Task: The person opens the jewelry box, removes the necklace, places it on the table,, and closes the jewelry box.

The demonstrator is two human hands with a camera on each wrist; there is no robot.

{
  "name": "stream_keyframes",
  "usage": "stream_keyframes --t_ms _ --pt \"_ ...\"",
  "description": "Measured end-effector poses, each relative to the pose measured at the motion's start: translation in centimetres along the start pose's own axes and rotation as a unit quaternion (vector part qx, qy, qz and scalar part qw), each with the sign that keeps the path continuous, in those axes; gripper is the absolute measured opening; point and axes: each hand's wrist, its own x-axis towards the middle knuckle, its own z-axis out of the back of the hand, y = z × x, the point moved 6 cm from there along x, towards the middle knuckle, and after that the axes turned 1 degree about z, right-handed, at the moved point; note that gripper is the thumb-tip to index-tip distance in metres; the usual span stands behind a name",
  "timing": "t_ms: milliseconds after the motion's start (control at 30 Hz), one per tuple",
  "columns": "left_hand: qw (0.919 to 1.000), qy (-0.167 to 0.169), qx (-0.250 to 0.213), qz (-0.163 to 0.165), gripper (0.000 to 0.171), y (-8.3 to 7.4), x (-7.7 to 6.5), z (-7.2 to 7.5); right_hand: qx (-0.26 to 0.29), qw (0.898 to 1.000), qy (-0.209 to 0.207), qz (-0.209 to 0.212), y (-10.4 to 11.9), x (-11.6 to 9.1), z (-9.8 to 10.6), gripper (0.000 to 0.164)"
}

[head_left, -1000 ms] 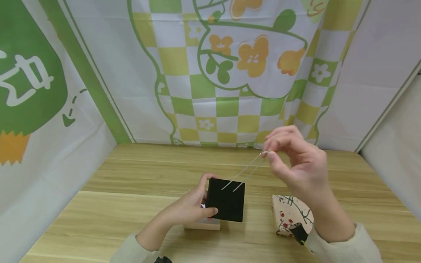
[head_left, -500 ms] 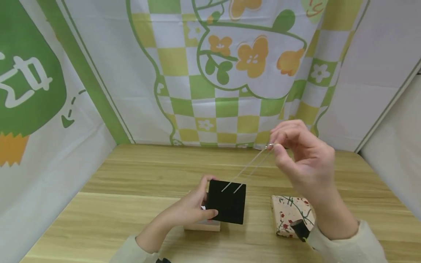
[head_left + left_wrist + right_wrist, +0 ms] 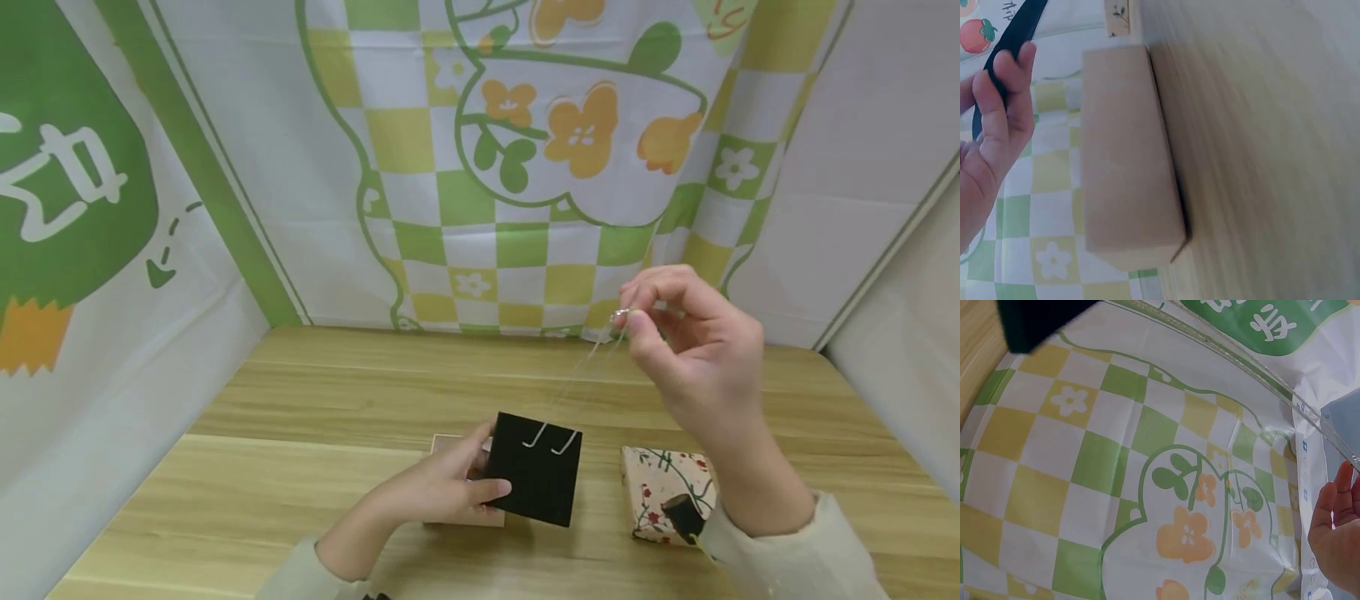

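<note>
My left hand grips a square black pad by its left edge, thumb across the front. Two strands of a thin silver necklace show on the pad's upper face. They rise to the right toward my raised right hand, which pinches the clasp end between thumb and fingertips. In the right wrist view the chain stretches from near the dark pad to the fingers. The left wrist view shows fingers curled behind the pad.
A pale box stands on the wooden table under my left hand; its side fills the left wrist view's middle. A floral-patterned box piece lies right, partly behind my right forearm. A checkered curtain hangs behind the table.
My right hand has risen slightly with the clasp. The black pad has shifted right and tilted clockwise. The strands on it now bend at their lower ends.
</note>
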Motion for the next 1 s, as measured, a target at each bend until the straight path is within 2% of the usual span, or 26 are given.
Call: stream_keyframes --t_ms 133,233,433,567,733,1000 --pt "0.9997 -0.006 -0.023 -0.008 0.030 -0.5 0.2 0.3 0.004 1.000 -0.007 -0.009 -0.1 0.0 0.0 0.003" --pt "0.9991 -0.030 -0.028 0.006 0.016 -0.5 0.3 0.7 0.010 1.000 -0.006 0.000 0.1 0.1 -0.1 0.003" --pt "0.9961 -0.079 -0.037 0.010 0.018 -0.3 0.3 1.5 0.028 0.999 -0.016 0.024 0.7 0.3 0.0 0.005" --pt "0.9934 -0.097 -0.062 0.004 0.017 -0.6 0.2 1.9 0.046 0.997 -0.058 0.034 0.7 0.5 0.7 0.004" --pt "0.9921 -0.103 -0.072 0.001 0.021 -0.7 0.1 2.1 0.069 0.988 -0.131 0.041 0.2 0.8 2.2 0.005" --pt "0.9905 -0.099 -0.094 -0.006 0.024 -0.8 -0.1 2.3 0.051 0.978 -0.199 0.025 -0.4 0.8 4.2 0.009"
